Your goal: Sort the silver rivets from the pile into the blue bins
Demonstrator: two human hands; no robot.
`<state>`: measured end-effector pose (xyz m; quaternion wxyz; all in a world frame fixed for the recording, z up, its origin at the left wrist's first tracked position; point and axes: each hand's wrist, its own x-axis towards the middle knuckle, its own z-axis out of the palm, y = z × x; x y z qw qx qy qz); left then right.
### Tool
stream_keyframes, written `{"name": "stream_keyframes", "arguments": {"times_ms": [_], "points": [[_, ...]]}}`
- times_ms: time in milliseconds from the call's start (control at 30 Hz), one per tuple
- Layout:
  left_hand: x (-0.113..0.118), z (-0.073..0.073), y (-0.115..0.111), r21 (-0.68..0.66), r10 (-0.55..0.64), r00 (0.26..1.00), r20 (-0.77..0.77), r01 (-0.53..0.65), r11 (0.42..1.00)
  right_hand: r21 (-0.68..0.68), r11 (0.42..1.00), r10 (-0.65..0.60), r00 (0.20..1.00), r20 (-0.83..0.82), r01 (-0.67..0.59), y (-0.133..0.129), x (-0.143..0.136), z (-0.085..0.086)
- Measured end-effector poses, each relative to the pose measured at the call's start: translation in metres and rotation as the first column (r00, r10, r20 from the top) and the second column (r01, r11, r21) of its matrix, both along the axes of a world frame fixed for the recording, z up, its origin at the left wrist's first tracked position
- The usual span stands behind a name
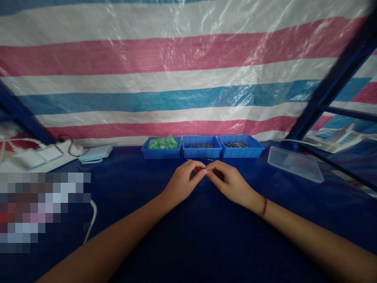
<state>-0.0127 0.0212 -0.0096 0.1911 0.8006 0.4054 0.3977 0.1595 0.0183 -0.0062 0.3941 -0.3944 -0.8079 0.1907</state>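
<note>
My left hand (185, 179) and my right hand (225, 179) meet fingertip to fingertip above the dark blue table (188, 243). Both are closed in a pinch, with thumb against forefinger. Whatever sits between the fingertips is too small and hidden to name. Just beyond the hands, a few thin metal pieces (207, 159) lie on the table. Behind these stand three blue bins: the left bin (161, 154) has green plastic packaging (163, 142), the middle bin (202, 152) holds thin metal parts (201, 146), and the right bin (242, 152) holds similar metal parts (235, 144).
A clear plastic lid (295, 164) lies to the right. On the left are a white power strip (44, 155), a light blue case (96, 153) and a white cable (93, 220). Blue metal posts (330, 78) and a striped plastic sheet (176, 98) close off the back.
</note>
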Motion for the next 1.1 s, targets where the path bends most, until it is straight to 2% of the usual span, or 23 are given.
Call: {"name": "stream_keyframes", "arguments": {"times_ms": [267, 567, 1100], "points": [[-0.0015, 0.0015, 0.0002, 0.001, 0.012, 0.998, 0.055, -0.012, 1.000, -0.102, 0.995, 0.013, 1.000, -0.020, -0.015, -0.0021, -0.0016, 0.0002], [-0.0018, 0.0000, 0.0008, 0.010, 0.023, 0.996, 0.086, -0.024, 1.000, -0.037, 0.999, -0.022, 0.998, 0.059, 0.024, 0.0016, -0.0004, -0.0026], [-0.0015, -0.0009, 0.0009, 0.040, 0.043, 0.999, 0.033, -0.044, 0.998, 0.025, 0.989, -0.143, 0.984, -0.111, 0.146, 0.0002, 0.0015, 0.0027]]}}
